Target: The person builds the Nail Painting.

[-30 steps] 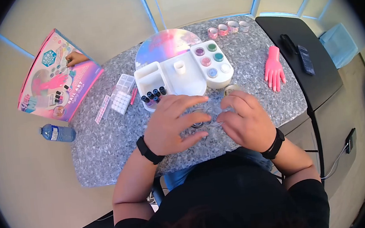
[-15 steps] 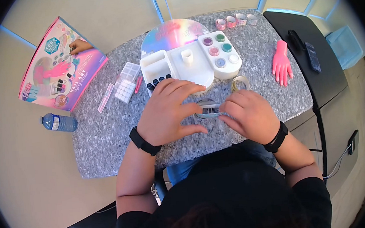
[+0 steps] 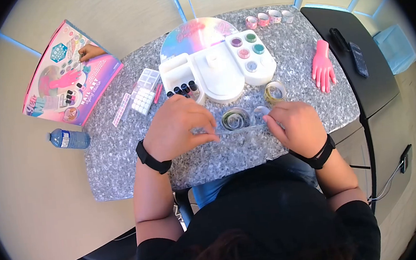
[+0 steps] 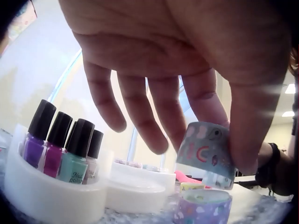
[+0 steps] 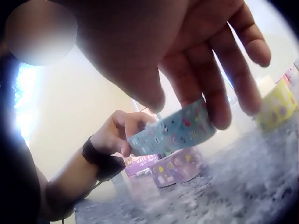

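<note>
A light blue patterned tape strip [image 3: 241, 130] spans the gap between both hands, and looks like a curved band in the right wrist view [image 5: 175, 133]. My left hand [image 3: 180, 126] pinches one end between thumb and index finger [image 4: 217, 144]. At the other end, my right hand [image 3: 300, 124] holds the tape with its fingertips, near a pale curl of it [image 3: 261, 110]. Behind the strip a purple patterned roll [image 5: 176, 167] lies on the table. A yellow patterned roll [image 3: 275, 92] stands beyond the right hand.
A white organizer [image 3: 216, 82] with nail polish bottles [image 3: 183, 88] and glitter pots stands behind the hands. Left are a nail-tip case [image 3: 143, 98], a box [image 3: 67, 78] and a water bottle [image 3: 69, 138]. Right lies a pink model hand [image 3: 323, 65]; several small rolls [image 3: 263, 19] stand at the back.
My hands have moved apart, the left one leftward and the right one rightward, with the tape now stretched between them. My left fingers, spread earlier, have closed on the tape's end.
</note>
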A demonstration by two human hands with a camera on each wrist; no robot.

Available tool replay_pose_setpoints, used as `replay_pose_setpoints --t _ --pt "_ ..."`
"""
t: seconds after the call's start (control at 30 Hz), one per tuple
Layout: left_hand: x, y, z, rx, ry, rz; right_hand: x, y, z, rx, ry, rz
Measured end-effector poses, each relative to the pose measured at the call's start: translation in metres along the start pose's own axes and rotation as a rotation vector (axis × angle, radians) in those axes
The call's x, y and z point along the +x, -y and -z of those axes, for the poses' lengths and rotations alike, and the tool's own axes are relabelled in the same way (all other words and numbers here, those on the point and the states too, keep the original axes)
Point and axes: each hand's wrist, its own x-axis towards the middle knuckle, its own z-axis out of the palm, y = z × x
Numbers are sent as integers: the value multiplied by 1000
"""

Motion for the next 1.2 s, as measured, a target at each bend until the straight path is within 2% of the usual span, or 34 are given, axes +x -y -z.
replay_pose_setpoints --t 0.03,0.23,0.3,0.33,0.5,0.6,0.8,1.0,1.13,1.2 --pt "-1 -1 2 -2 4 0 -1 -1 0 -23 35 -66" --pt "-3 -9 7 -47 119 87 0 -2 2 -39 81 -84" --pt "-4 -4 2 -6 210 208 6 3 0 -39 99 -92" --pt "-5 -3 -1 -6 210 210 9 6 -2 -39 115 -100" --pt "-3 2 -17 121 -50 178 24 14 -17 12 79 -36" --pt "2 1 -24 130 -101 172 27 20 -21 60 92 10" --pt "4 -7 -28 223 -55 268 28 27 -29 88 96 69" --pt "2 -6 -29 183 -21 346 23 28 -31 147 73 99" --pt "0 -5 -23 117 16 315 21 31 -27 141 127 1" --pt "0 -11 -19 128 -24 259 20 30 -28 127 99 -6"
